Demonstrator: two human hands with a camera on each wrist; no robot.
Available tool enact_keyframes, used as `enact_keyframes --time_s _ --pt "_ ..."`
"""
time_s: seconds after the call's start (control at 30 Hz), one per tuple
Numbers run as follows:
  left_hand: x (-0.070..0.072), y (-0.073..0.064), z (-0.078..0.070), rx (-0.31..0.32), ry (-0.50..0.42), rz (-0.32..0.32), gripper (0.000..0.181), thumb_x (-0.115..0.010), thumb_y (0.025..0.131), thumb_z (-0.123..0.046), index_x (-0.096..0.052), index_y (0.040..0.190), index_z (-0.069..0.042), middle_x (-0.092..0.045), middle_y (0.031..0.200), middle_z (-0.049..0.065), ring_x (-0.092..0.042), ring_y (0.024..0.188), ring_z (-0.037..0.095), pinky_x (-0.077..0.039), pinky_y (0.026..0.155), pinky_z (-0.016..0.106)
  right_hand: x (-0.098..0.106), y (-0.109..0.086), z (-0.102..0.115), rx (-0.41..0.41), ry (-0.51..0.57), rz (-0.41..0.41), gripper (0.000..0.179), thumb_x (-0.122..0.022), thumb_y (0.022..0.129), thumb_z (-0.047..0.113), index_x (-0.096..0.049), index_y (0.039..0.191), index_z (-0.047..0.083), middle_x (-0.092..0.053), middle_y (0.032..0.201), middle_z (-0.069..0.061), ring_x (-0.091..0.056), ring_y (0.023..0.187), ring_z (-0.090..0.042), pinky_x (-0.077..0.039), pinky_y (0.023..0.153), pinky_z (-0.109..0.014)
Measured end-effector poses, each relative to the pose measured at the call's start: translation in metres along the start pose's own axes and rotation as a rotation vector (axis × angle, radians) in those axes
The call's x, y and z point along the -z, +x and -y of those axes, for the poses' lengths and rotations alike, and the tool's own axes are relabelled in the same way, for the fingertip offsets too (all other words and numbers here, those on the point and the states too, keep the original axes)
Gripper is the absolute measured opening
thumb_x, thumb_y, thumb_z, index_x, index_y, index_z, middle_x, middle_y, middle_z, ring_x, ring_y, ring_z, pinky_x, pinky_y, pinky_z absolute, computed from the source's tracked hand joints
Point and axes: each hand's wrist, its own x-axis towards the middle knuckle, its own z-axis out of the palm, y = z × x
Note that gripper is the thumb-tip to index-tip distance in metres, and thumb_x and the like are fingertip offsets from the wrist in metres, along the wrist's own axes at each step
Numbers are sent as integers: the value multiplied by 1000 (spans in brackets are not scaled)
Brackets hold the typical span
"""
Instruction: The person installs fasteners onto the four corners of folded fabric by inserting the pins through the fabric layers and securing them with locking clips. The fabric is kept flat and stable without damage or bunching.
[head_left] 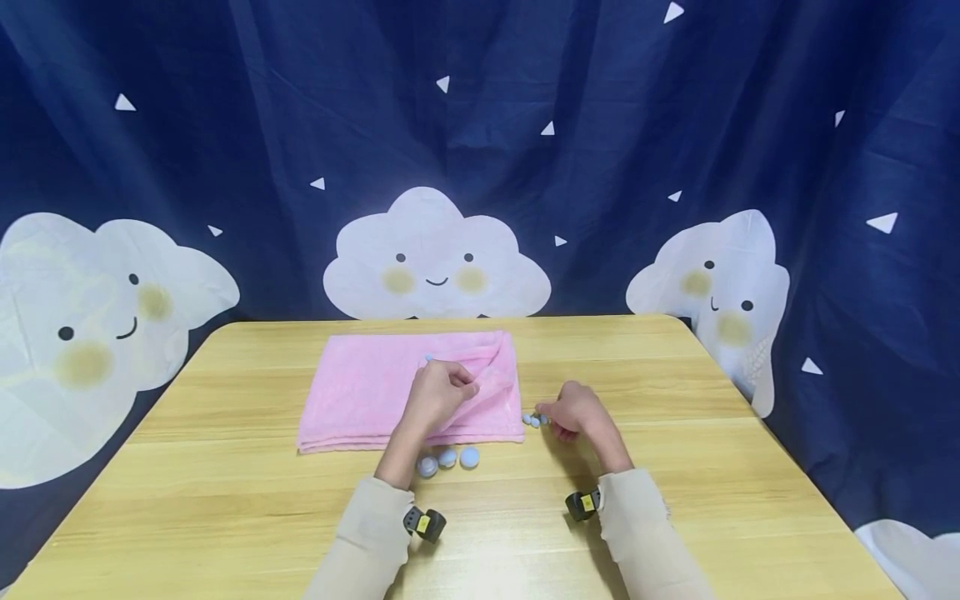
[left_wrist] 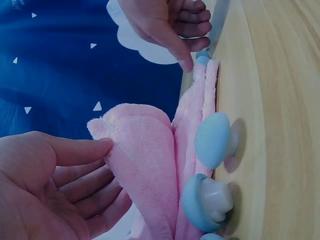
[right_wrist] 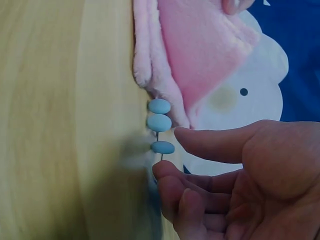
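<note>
My left hand [head_left: 438, 398] pinches a corner of a folded pink towel [head_left: 367, 392], thumb on top, and holds a flap of it raised. My right hand [head_left: 577, 412] is by the towel's right edge, its thumb and forefinger apart. Close to those fingertips stand several small pins with light blue oval heads [right_wrist: 159, 122] and thin metal shafts. Three larger blue mushroom-shaped pieces [head_left: 469, 457] with white stems lie along the towel's near edge; one [left_wrist: 212, 140] shows a ribbed cap in the left wrist view. A small blue dot [head_left: 429, 357] shows on the towel past my left hand.
The light wooden table [head_left: 225, 500] has rounded far corners. Behind it hangs a dark blue curtain [head_left: 480, 108] printed with white clouds and triangles. A black wrist camera [head_left: 425, 525] is strapped to my left wrist and another [head_left: 582, 504] to my right.
</note>
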Motion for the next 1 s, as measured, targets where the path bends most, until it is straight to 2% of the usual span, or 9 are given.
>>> enact_keyframes --time_s 0.37,0.6,0.73,0.87,1.0 --pt "2 -1 -3 -10 5 -13 4 -80 84 -11 -79 86 -8 -76 79 5 -67 71 16 -54 71 33 -2 -3 3 -7 -49 -18 36 -70 93 20 -69 61 2 -66 56 -8 -59 49 -15 -47 49 -23" --pt "2 -2 -3 -8 6 -13 4 -79 85 -11 -78 86 -8 -76 79 4 -67 72 16 -54 71 33 2 -8 4 4 -7 -17 16 -64 83 5 -68 69 -2 -69 63 -12 -65 53 -19 -55 55 -29" --pt "2 -2 -2 -9 7 -12 4 -79 85 -11 -78 86 -8 -75 79 4 -66 72 16 -54 72 33 2 -9 5 -7 -5 -11 16 -66 85 7 -69 73 -3 -69 65 -13 -66 56 -20 -56 58 -30" --pt "1 -1 0 -6 8 -14 4 -80 85 -12 -78 86 -8 -75 78 4 -66 71 16 -54 72 33 2 -8 4 -11 -31 -18 18 -69 85 13 -68 74 0 -69 65 -12 -63 58 -19 -50 55 -27" --pt "1 -1 0 -3 4 -12 4 -80 85 -12 -78 86 -8 -75 78 4 -65 70 16 -53 70 32 3 -7 4 12 -48 -49 16 -68 81 13 -61 69 5 -63 59 -7 -51 52 -14 -38 49 -23"
